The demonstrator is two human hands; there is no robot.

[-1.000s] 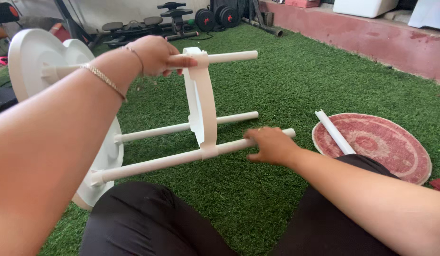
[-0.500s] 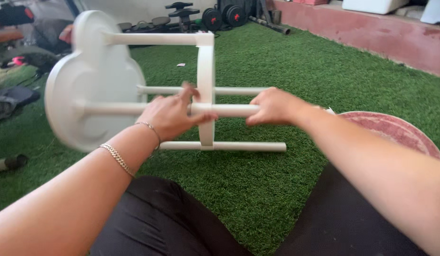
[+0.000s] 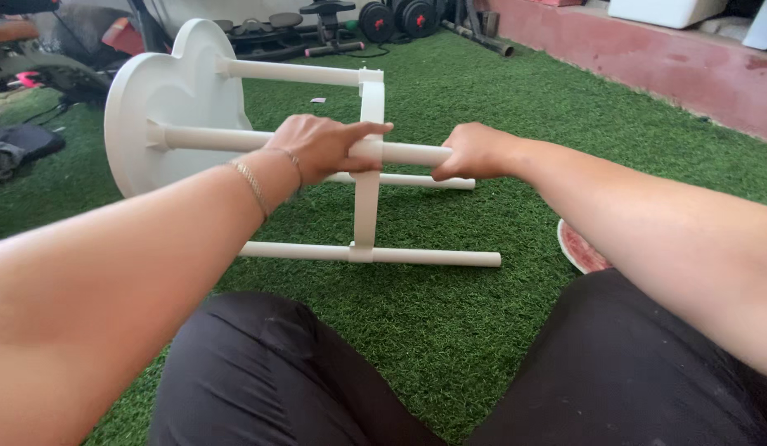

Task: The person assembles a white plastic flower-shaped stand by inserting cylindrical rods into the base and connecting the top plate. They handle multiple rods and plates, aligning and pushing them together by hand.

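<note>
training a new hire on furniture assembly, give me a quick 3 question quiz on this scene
1. True or false: the white stool lies on its side on the green turf.
2. Which part does the right hand grip? A) the round seat B) the end of a leg C) the cross brace
3. Fill in: the left hand sits where a leg meets the upright white ____.

Key
1. True.
2. B: it closes on the free end of the leg.
3. Cross brace; the fingers wrap over that joint.
</note>
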